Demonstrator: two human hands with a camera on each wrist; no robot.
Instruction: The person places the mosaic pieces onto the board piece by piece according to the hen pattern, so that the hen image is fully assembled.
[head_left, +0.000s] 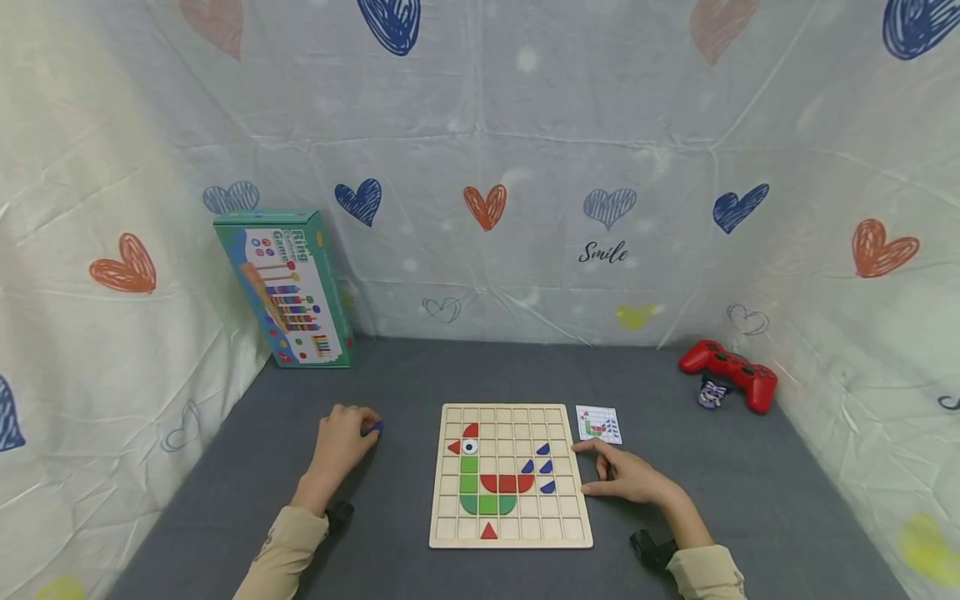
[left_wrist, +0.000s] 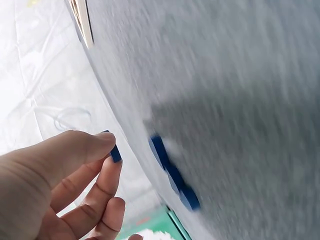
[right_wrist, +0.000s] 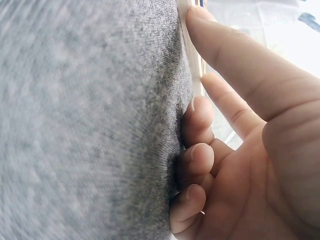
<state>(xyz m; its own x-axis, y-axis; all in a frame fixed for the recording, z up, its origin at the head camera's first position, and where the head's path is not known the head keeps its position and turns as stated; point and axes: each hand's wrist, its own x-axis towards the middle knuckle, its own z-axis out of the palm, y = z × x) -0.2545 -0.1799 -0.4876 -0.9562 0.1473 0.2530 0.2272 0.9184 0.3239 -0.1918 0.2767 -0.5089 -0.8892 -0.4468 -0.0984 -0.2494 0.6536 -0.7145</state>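
Left of the board, my left hand [head_left: 342, 447] pinches a small blue piece [left_wrist: 116, 154] between thumb and fingertips, raised off the cloth. Several blue pieces [left_wrist: 172, 172] lie in a row on the cloth below it. The wooden grid board [head_left: 530, 529] bears a bird-like picture: red, green and blue pieces plus a round eye tile [head_left: 469, 447]. Four-sided green tiles [head_left: 488, 504] and rounded ones form the neck and base, with a red row above. My right hand [head_left: 628, 477] touches the board's right edge with thumb and index finger, the other fingers bent on the cloth.
A small picture card [head_left: 609, 426] lies just beyond the board's upper right corner. Farther right are a red game controller [head_left: 731, 372] and a small purple figure [head_left: 711, 392]. A tall toy box [head_left: 296, 292] leans at the back left, before the heart-printed curtain [head_left: 540, 292].
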